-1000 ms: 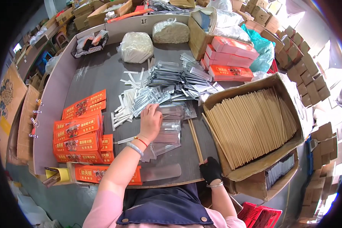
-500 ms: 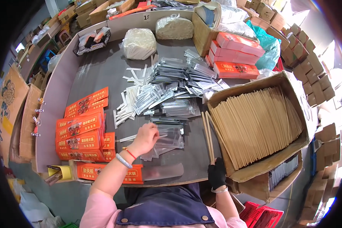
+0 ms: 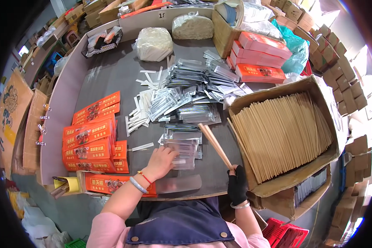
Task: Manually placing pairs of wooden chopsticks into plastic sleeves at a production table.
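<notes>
My right hand [image 3: 238,184], in a black fingerless glove, is closed around the lower end of a pair of wooden chopsticks [image 3: 215,144]. They lean up and to the left, lying close together. My bare left hand [image 3: 161,162] rests its fingers on a small stack of clear flat packets [image 3: 184,153] at the middle front of the table; the fingers look stretched out, their tips partly hidden. A white paper-like strip [image 3: 143,146] lies just left of that stack. Beneath my left wrist is a box of orange printed sleeves [image 3: 99,184], with a translucent strip [image 3: 180,184] beside it.
At right, a cardboard box [image 3: 252,191] holds many chopsticks [image 3: 283,138]. Orange sleeves [image 3: 88,142] are piled at left. A heap of clear and silvery packets [image 3: 190,78] and white strips [image 3: 140,109] covers the middle. Orange-and-pink stacks [image 3: 260,58] stand at back right.
My left hand has come down onto the clear packets. In my right hand the chopsticks have come together and tilted left, lifting a little. The view has shifted slightly.
</notes>
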### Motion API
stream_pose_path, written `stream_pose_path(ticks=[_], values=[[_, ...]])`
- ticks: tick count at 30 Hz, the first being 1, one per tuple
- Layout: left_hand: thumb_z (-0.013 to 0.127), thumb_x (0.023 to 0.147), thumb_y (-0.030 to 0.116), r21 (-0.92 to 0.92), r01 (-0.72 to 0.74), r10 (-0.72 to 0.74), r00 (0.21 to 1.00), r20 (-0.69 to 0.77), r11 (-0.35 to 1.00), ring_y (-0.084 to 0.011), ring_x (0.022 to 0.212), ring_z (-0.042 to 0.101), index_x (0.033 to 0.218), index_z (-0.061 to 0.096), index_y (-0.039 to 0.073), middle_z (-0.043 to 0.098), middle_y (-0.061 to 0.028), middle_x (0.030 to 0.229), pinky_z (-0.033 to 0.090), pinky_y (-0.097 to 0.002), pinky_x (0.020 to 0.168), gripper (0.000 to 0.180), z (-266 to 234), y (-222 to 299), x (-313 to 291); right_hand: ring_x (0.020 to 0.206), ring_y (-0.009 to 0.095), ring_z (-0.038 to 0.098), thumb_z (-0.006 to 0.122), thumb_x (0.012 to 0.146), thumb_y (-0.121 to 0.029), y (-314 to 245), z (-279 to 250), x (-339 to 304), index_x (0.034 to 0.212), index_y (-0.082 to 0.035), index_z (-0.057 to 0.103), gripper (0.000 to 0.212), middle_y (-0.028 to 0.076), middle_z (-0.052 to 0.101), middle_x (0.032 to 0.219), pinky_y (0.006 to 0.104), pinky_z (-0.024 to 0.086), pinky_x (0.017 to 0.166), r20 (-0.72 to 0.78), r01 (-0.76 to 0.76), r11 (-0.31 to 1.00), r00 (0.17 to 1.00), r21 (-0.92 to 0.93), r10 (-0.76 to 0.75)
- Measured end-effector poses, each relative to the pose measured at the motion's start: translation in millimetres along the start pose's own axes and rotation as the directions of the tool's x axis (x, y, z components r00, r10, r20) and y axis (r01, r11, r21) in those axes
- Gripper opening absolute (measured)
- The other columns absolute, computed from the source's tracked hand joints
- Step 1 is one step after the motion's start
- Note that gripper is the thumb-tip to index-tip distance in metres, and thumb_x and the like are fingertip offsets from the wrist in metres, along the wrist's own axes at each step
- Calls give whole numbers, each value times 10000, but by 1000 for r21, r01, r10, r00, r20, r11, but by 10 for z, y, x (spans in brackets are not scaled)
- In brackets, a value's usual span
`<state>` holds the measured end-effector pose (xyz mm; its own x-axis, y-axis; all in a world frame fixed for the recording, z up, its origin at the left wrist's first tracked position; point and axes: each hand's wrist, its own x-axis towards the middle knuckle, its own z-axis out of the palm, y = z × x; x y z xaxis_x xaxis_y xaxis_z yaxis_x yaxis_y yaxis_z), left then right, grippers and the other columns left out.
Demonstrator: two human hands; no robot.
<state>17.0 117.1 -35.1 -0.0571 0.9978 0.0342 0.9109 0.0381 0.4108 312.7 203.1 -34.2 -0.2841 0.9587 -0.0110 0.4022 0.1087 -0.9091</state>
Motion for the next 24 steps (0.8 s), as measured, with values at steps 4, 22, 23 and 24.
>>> stream_pose_path(ticks=[4,22,23,24], values=[[774,723,224,35,32,-37,988,150,999,-272,1014,555,955,688,123,622,-49,1027,433,-405,865,267,-62,-28,14,746,174,566,555,942,-59,-45,55,51,1054,-26,607,127,75,569,810,295,461,693,24,178,983,984,-47,-177],[881,553,298,-112,146,-149,989,-22,983,-302,1129,475,1203,595,53,556,-79,1178,371,-455,988,751,-255,307,-1043,793,335,600,727,804,-244,-199,498,126,1031,-155,695,245,127,608,794,436,479,661,684,652,743,612,-150,-398],[884,550,296,-85,145,-147,989,-23,986,-300,1134,475,1209,590,53,555,-80,1182,372,-451,990,761,-267,348,-991,814,332,603,736,789,-229,-160,568,125,1003,-138,698,235,127,623,815,436,483,681,635,650,755,619,-84,-462],[887,547,293,-59,143,-144,989,-23,988,-298,1139,476,1214,585,54,554,-82,1185,373,-447,993,771,-295,366,-965,835,329,606,745,774,-213,-122,607,131,975,-120,702,226,127,637,836,436,487,701,580,649,760,626,-18,-521]])
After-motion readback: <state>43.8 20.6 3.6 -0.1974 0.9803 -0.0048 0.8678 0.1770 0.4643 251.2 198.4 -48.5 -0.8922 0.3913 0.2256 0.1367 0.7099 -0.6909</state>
